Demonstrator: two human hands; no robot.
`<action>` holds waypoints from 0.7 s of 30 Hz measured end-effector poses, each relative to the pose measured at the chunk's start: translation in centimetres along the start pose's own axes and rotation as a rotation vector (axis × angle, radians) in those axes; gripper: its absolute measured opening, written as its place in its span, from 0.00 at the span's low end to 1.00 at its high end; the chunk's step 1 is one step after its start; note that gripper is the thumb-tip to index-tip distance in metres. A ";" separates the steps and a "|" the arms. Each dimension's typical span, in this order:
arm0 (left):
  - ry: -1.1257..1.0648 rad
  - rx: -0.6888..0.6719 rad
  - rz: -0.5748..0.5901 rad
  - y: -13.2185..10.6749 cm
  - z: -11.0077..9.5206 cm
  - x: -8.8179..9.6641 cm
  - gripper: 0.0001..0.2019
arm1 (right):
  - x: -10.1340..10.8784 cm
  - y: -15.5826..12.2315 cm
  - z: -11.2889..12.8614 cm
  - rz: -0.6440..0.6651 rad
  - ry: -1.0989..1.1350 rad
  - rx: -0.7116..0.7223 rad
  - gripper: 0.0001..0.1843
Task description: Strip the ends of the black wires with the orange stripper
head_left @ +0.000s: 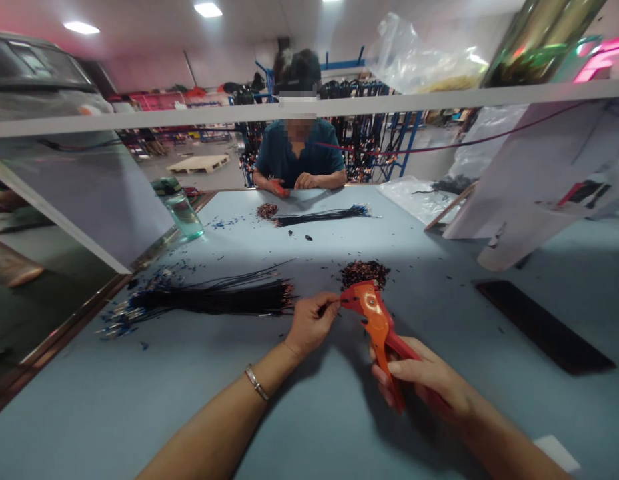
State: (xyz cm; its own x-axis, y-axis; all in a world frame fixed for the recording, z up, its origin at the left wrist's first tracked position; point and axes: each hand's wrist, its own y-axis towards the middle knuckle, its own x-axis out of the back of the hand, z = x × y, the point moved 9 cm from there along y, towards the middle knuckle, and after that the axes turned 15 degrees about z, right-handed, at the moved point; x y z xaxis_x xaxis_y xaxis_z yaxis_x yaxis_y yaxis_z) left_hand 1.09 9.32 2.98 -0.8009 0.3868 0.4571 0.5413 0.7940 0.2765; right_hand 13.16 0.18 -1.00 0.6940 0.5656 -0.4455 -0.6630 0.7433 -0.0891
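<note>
My right hand (429, 377) is wrapped round the handles of a red and orange wire stripper (375, 319), its head pointing up and left. At the mouth of that tool, the thumb and fingers of my left hand (312, 325) are pinched together on a thin black wire, mostly hidden by the fingers. A thick bundle of black wires (224, 299) lies left of my left hand, with bare copper ends to the right and blue-and-metal tips to the left. Just behind the tool's head is a heap of stripped insulation bits (363, 272).
Across the table (269, 413) sits a person (299, 157) with a red tool, behind a smaller wire bundle (324, 215) and a scrap heap (267, 211). A green bottle (186, 212) stands left. On the right lies a dark flat strip (544, 325). A white shelf bar (339, 107) crosses above.
</note>
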 end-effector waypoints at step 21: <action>-0.022 0.045 -0.022 -0.2 0.3 -0.1 0.13 | 0.6 -0.1 -0.4 -0.203 -0.089 0.013 0.15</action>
State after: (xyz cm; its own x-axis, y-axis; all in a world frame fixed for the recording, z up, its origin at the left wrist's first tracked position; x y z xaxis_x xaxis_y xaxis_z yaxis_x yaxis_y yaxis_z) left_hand 0.99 9.30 2.61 -0.8181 0.3791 0.4325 0.5121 0.8224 0.2477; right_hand 13.57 0.27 -1.63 0.8352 0.4331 -0.3389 -0.5041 0.8493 -0.1568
